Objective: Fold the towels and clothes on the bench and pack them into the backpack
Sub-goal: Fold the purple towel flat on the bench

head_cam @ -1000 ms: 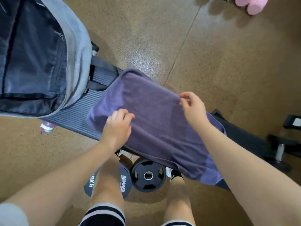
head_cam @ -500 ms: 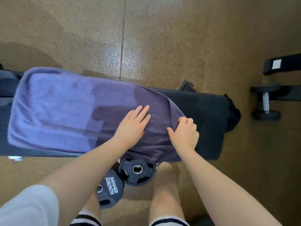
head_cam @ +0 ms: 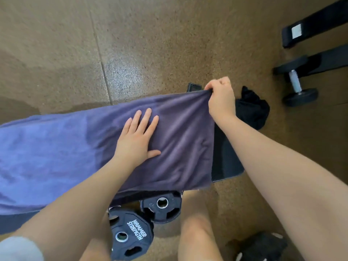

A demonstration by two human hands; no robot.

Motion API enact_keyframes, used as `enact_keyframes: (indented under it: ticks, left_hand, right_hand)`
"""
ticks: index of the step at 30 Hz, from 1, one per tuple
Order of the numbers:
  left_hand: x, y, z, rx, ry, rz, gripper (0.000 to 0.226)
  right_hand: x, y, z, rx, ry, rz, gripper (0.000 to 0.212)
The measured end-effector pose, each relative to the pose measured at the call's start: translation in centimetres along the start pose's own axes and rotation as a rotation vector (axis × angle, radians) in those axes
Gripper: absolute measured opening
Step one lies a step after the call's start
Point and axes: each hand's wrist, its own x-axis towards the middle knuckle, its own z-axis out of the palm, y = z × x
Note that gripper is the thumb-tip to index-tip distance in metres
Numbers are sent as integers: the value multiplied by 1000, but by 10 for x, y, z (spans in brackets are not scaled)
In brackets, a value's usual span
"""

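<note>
Purple towel (head_cam: 56,147) spread lengthwise along the bench (head_cam: 226,159), covering it from the left edge of the view to near its right end; near edge draped over the bench's near side. Left hand (head_cam: 136,140) laid flat on the towel right of its middle, fingers (head_cam: 145,119) straight, slightly spread and pointing far, thumb out to the right; nothing gripped, palm pressing the cloth down. On the floor below the near edge of the bench, two black weight plates (head_cam: 130,236), the nearer one lettered HAMMER STRENGTH. Right hand (head_cam: 220,98) at the towel's far right corner, fingers (head_cam: 216,84) curled and pinching that corner, cloth drawn taut between the two hands. Bare dark bench pad exposed just right of the towel's right edge. Black garment (head_cam: 252,112) bunched at the bench's right end, beside the right wrist. Dumbbell (head_cam: 295,85) on the floor at far right, well apart from the bench.
</note>
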Motion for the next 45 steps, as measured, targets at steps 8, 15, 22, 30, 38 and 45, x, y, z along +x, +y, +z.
enact_keyframes:
  ticks: [8,15,22,30,38,45]
  left_hand:
    - [9,17,-7,-7,-27,12,109]
    - [-29,37,25,50,-105,74,119]
    - [-42,47,22,94,-195,77,140]
    - [-93,40,30,13,-249,89,131]
    - [-149,-63,13,-453,-36,-613,66]
    - [-196,-165,18,-554,115,-1066,60]
  right_hand:
    - [-55,50,-4,-121,-37,97,25]
    - [-158,71,23,-182,-198,326,50]
    - [-144,104,-9,-254,-163,359,36]
    - [-160,60,-1,-646,-375,42,75]
    - [-170,-98,89,-501,-673,-480,44]
    - [-181,-196,175,-536,-773,-776,49]
